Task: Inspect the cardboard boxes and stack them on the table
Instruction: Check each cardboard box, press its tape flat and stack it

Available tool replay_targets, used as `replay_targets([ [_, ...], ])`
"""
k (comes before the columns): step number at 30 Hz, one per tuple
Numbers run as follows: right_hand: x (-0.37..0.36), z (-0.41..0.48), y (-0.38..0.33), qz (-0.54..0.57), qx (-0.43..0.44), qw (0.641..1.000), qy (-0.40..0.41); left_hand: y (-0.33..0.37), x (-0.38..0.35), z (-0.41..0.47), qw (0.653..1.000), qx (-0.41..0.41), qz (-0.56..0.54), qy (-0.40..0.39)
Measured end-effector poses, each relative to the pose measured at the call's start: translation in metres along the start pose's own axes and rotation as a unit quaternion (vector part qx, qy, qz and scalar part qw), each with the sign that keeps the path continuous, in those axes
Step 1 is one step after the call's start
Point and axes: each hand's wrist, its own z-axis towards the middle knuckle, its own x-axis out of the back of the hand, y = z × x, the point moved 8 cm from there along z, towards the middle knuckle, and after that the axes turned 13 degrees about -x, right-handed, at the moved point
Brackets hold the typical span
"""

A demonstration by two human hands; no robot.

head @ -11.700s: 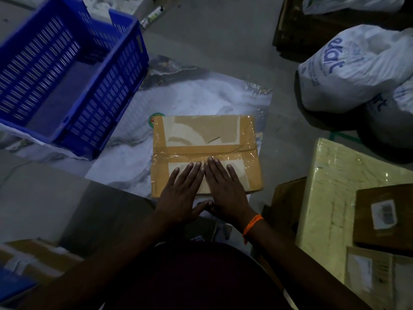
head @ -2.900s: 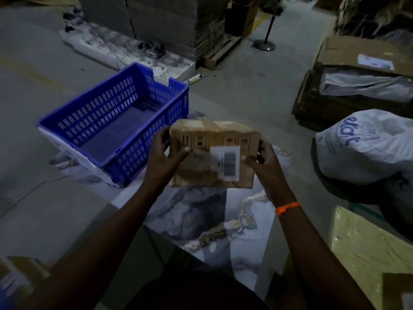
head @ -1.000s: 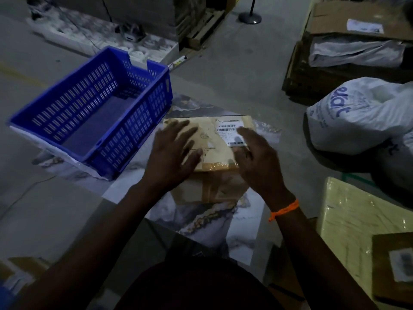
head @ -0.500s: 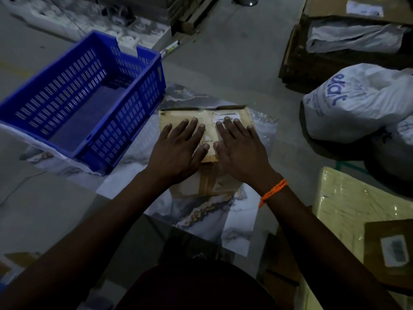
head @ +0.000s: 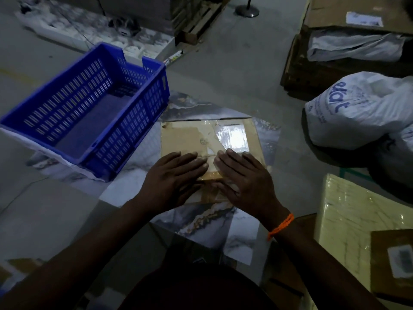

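On the near part of the flat, tape-wrapped brown cardboard box (head: 190, 137), both hands lie palm down side by side. The left hand (head: 172, 177) and the right hand (head: 243, 177) have straight fingers pointing away from the person. They press on the lid without curling round anything, and the index fingers are close together but apart. A thin orange thread band (head: 281, 225) circles the right wrist.

A glossy white label (head: 233, 135) sits under clear tape on the box's far right area, just beyond the right fingertips. Between the two hands, at the near edge, a strip of a second brown cardboard box (head: 210, 193) shows from beneath, so the taped box lies on top of it. Both rest on the marble-patterned grey and white table top (head: 223, 231).

Just beside the boxes on the left stands a blue slotted plastic crate (head: 134, 135), also on the table. Off to the right, on the floor, slumps a white woven sack with blue lettering (head: 357, 113). Nearer the person on that side is a pale yellow block wrapped in shiny film (head: 348, 220), with a small dark brown labelled carton (head: 393, 260) on top. A dark wooden crate (head: 312, 70) holding cardboard and white plastic stands at the far right.
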Motion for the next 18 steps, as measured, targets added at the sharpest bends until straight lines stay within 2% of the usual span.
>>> replay_targets([
  [3,-0.007,-0.003,0.003,0.003,-0.039,0.999,-0.004,0.000,-0.003,0.001,1.000,0.019,0.002,0.016],
  [8,-0.011,0.004,0.007,0.025,-0.043,0.999,-0.008,-0.008,-0.005,0.004,1.000,0.024,0.009,0.015],
  [14,-0.006,-0.001,0.003,-0.002,-0.048,0.999,0.003,-0.004,0.001,0.002,0.999,0.021,0.007,0.043],
  [18,0.004,-0.015,0.009,-0.030,-0.117,0.992,0.021,-0.010,0.007,-0.006,0.997,0.059,0.005,0.058],
])
